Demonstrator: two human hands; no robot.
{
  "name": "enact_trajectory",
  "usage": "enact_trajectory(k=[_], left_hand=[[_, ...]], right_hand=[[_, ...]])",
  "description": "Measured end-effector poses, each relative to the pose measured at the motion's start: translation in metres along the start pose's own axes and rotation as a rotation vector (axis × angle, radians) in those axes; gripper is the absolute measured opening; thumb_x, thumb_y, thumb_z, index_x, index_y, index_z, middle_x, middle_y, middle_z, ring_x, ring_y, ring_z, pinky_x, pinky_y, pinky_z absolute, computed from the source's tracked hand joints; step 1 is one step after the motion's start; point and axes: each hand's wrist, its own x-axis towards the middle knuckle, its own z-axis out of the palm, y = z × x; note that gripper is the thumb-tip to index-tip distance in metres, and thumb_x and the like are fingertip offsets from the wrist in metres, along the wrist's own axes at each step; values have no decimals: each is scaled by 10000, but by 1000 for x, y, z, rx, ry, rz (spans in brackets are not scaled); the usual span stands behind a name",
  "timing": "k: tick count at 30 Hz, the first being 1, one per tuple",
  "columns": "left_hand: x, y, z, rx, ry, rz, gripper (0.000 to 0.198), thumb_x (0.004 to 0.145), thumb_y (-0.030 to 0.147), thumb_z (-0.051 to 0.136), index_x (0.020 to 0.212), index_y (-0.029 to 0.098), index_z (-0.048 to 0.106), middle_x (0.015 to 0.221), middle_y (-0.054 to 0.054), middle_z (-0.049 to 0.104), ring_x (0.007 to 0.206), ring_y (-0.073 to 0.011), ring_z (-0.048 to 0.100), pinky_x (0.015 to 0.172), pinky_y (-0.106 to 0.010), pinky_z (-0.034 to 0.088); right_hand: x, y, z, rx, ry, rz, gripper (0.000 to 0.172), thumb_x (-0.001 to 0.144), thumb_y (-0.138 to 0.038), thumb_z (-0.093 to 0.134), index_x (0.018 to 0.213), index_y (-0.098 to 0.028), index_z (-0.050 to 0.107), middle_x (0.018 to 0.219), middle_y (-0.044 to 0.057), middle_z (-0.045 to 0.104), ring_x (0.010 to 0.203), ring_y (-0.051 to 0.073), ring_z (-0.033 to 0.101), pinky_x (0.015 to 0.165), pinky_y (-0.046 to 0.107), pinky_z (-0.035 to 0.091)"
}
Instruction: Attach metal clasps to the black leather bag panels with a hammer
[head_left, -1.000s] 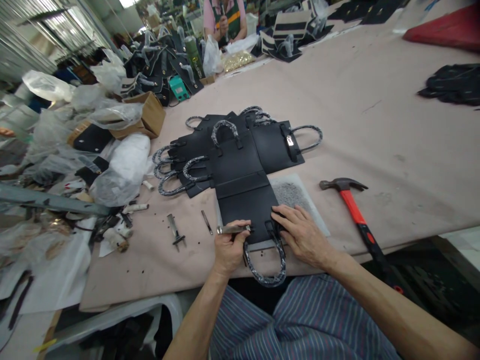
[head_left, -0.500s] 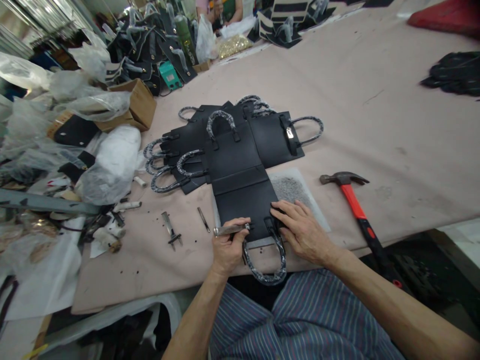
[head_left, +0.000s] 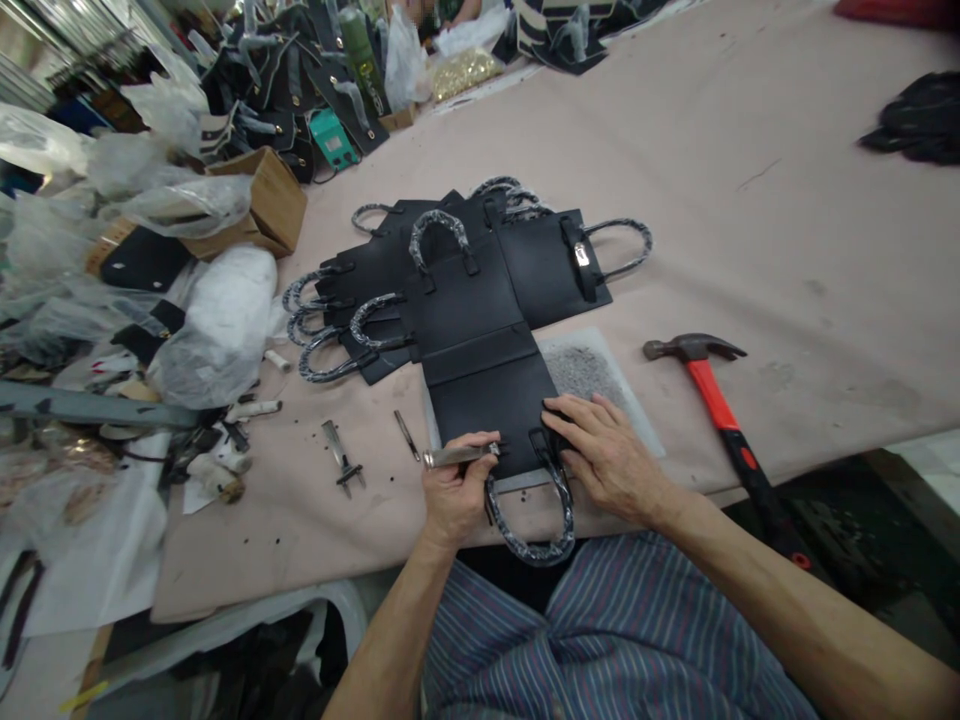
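My left hand (head_left: 455,497) is closed around a metal pronged punch (head_left: 457,456), whose tip lies over the near edge of a black bag panel (head_left: 491,400). With its fingers stretched out, my right hand (head_left: 604,455) rests on the panel's right edge, beside one end of the plastic-wrapped handle (head_left: 536,550). That handle curves over the table edge toward my lap. Under the panel is a pale slab (head_left: 600,375), partly covered. A claw hammer (head_left: 712,385) with a red and black grip lies to the right of my right hand.
Left of my left hand lie another pronged tool (head_left: 343,462) and a thin metal rod (head_left: 406,436). More black bag panels (head_left: 555,270) with wrapped handles are piled ahead. A cardboard box (head_left: 270,205) and plastic bags (head_left: 225,320) crowd the left side. Black gloves (head_left: 919,120) lie far right.
The camera view has shifted slightly. Both hands keep their places on the panel, and the punch stays in my left hand.
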Motion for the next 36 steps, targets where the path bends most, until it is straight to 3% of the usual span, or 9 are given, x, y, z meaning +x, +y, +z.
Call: enact_trajectory(k=[11, 24, 30, 36], left_hand=[[4, 5, 0, 52, -95, -14, 135, 897, 239, 712, 1025, 198, 718, 1043, -77, 787, 1012, -223, 742, 964, -395, 595], [7, 8, 3, 95, -59, -36, 140, 898, 264, 705, 1001, 175, 738, 1015, -88, 791, 971, -224, 754, 940, -382, 600], [5, 4, 4, 27, 68, -52, 167, 903, 272, 712, 1033, 168, 705, 1020, -88, 793, 959, -217, 762, 947, -385, 602], [5, 5, 6, 45, 10, -45, 157, 892, 289, 722, 981, 159, 722, 1002, -95, 791, 950, -221, 760, 917, -368, 611]], right_hand=[[1, -1, -1, 12, 8, 4, 493, 941, -171, 454, 1426, -191, 542, 1514, 107, 474, 1401, 312, 409, 1185, 597, 272], [1, -2, -2, 9, 14, -4, 462, 949, -156, 439, 1400, -164, 537, 1517, 116, 467, 1424, 299, 381, 1192, 576, 253], [1, -1, -2, 24, 28, -4, 468, 948, -151, 447, 1406, -169, 540, 1511, 121, 473, 1417, 300, 393, 1190, 577, 257], [1, 0, 0, 15, 20, -10, 461, 948, -157, 457, 1401, -163, 541, 1509, 119, 473, 1398, 312, 406, 1182, 586, 264]])
